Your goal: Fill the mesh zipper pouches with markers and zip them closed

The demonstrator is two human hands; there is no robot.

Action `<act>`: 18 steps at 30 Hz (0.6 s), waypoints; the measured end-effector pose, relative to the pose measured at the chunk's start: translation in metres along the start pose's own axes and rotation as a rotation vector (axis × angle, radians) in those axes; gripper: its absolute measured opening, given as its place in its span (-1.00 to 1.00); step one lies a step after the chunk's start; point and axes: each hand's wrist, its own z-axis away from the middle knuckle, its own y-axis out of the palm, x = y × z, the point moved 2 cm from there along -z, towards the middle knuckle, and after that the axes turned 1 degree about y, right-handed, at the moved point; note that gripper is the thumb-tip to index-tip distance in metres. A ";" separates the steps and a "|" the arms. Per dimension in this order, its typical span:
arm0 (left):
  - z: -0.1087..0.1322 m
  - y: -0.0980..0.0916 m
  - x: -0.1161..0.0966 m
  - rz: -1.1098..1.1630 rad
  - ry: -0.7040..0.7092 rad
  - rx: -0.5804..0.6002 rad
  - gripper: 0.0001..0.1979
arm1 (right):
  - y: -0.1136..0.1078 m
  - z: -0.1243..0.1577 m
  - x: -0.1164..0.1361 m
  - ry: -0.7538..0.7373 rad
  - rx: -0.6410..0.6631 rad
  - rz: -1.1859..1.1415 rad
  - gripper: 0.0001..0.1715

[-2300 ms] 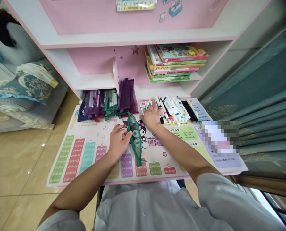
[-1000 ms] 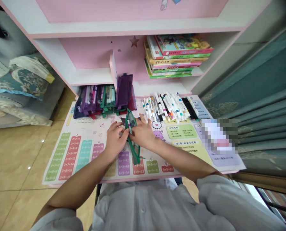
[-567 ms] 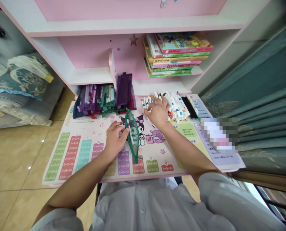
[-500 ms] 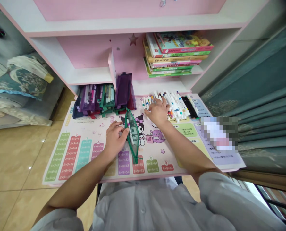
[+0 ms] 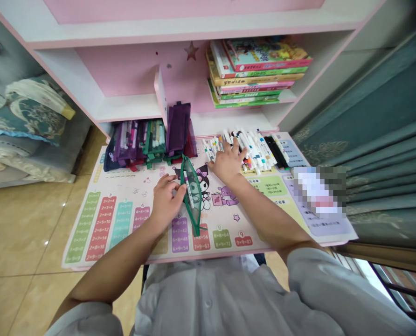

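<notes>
A green mesh pencil pouch [image 5: 193, 193] stands open on the printed desk mat [image 5: 124, 219], with one white marker inside it. My left hand [image 5: 166, 198] grips the pouch's left edge and keeps it upright. My right hand [image 5: 226, 163] reaches to the back of the desk and rests on a heap of white markers [image 5: 255, 147], fingers curled among them. Whether it holds one is hidden by the fingers.
A row of filled purple and green pouches [image 5: 141, 142] lines the back left of the desk. Stacked books [image 5: 255, 74] lie on the shelf above. A teal curtain [image 5: 379, 154] hangs to the right, and a cushioned seat [image 5: 26, 121] sits on the left.
My right hand put a marker into the pouch, then moved back to the marker heap. My left hand stayed on the pouch. The camera tilted slightly down.
</notes>
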 end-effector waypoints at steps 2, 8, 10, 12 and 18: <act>0.000 0.000 0.001 0.001 0.008 -0.006 -0.69 | 0.001 0.001 0.001 -0.016 -0.010 0.001 -0.63; 0.000 0.000 0.000 -0.001 0.011 0.000 -0.69 | -0.002 0.002 0.001 -0.042 0.011 -0.030 -0.66; 0.000 0.000 0.000 -0.002 0.014 0.000 -0.69 | -0.012 0.005 0.004 -0.052 -0.005 -0.061 -0.67; 0.000 -0.001 -0.001 -0.001 0.014 -0.003 -0.69 | -0.030 0.014 0.009 -0.070 -0.038 -0.105 -0.69; 0.000 0.000 0.000 0.000 0.009 -0.006 -0.68 | -0.085 0.061 0.034 -0.241 0.006 -0.271 -0.82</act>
